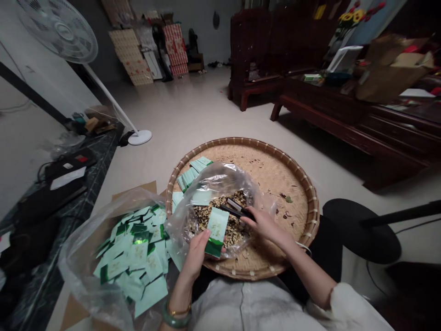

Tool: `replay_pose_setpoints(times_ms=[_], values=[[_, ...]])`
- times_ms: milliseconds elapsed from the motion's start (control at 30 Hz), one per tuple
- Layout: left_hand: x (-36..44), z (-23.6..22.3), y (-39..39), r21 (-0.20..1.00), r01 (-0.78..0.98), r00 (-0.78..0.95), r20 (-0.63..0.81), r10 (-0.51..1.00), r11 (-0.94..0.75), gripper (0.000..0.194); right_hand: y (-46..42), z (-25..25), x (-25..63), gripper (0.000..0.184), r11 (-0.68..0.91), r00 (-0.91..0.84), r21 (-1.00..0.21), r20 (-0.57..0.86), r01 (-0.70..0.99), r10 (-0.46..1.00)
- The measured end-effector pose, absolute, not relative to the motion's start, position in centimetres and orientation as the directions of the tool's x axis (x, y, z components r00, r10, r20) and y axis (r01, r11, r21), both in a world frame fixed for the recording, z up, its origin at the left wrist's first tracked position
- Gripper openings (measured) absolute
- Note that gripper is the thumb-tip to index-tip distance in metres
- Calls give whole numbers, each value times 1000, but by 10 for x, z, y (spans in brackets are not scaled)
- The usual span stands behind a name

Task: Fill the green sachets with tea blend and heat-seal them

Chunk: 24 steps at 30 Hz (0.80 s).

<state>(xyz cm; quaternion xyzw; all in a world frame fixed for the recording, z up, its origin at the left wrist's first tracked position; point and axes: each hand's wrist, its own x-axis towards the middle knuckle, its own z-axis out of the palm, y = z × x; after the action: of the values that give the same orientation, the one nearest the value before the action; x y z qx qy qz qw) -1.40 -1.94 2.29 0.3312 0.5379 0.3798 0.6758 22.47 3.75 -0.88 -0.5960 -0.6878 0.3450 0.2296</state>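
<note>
My left hand (197, 253) grips a mint-green packet (217, 225) with a dark green band at its lower end. In my right hand (263, 224) is a black two-armed hair straightener (234, 210), its arms apart, close to the packet's upper end. Both are above a clear plastic bag (223, 172) of dark and pale dried mixed pieces (210, 209). The bag lies in a round woven bamboo tray (292, 170) in front of my lap. More green packets (189, 178) lie in a row along the tray's left side.
Left of the tray, a large clear bag (74, 276) holds a heap of green packets (138, 253). A white standing fan (139, 137) is at the far left. A black round stand base (361, 230) sits to the right. Dark wooden furniture (320, 110) stands beyond the tray.
</note>
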Motion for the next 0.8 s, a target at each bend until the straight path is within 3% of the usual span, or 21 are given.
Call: replay_pose_setpoints(times_ms=[100,233,300,400,533,600,667,733,800], values=[[-10,24,-20,877,-97,163,-452,877,470,55,34,-6,215,26,88,-160,-710,-35,698,987],[-5,25,-21,909,20,255,-407,877,416,52,26,9,192,31,135,-249,-901,31,411,968],[-2,24,-22,908,37,288,-410,866,418,48,23,12,180,30,128,-253,-933,42,336,967],[-3,20,-25,883,3,289,-450,845,469,45,21,9,169,38,81,-198,-963,30,257,980],[-23,30,-27,839,-170,234,-475,848,517,47,24,1,170,51,-107,-239,-991,-123,76,963],[-40,43,-25,851,-411,-11,-364,931,328,55,26,-1,175,55,-160,-257,-986,-166,42,952],[-54,55,-20,846,-532,-322,-172,931,-28,74,29,-2,180,50,-116,-210,-989,-133,94,969],[-59,61,-14,865,-473,-387,-36,922,-165,94,32,0,184,39,6,-123,-975,-22,223,992],[-54,59,-6,951,-243,-354,98,930,-193,82,36,3,186,28,149,-65,-921,135,359,989]])
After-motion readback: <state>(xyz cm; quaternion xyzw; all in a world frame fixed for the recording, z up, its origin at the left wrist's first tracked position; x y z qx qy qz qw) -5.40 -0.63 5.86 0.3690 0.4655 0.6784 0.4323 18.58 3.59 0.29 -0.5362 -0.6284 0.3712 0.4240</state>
